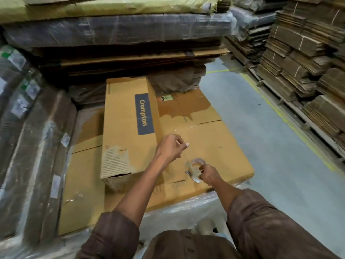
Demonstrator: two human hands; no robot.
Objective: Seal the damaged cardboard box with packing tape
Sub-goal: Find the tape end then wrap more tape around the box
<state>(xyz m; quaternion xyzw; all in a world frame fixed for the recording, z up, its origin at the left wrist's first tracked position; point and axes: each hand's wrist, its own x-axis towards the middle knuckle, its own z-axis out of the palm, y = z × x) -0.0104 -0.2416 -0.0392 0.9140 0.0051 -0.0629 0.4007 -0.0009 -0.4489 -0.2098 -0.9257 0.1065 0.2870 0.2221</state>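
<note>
The tape roll (196, 170) is blurred and clear, so its outline is hard to make out; it sits in the right hand (209, 174), whose fingers curl round it, just above the flat cardboard sheet (214, 143); a thin strip of tape seems to run up and left from the roll to the left hand (170, 146), whose thumb and fingers pinch together, though the strip itself is nearly invisible; the long cardboard box (128, 128) lies on the sheet just left of both hands, its blue label reading Crompton; its near left corner is torn, the outer paper stripped to bare corrugation (113, 161), and a dark gap shows along the near end, but what is inside cannot be seen; the left forearm hides part of the box's near right edge; plastic-wrapped bundles (37, 137) stand at left; stacked flattened cartons (302, 62) fill the far right, cut off by the frame; brown sleeves (261, 227) cover the near edge.
</note>
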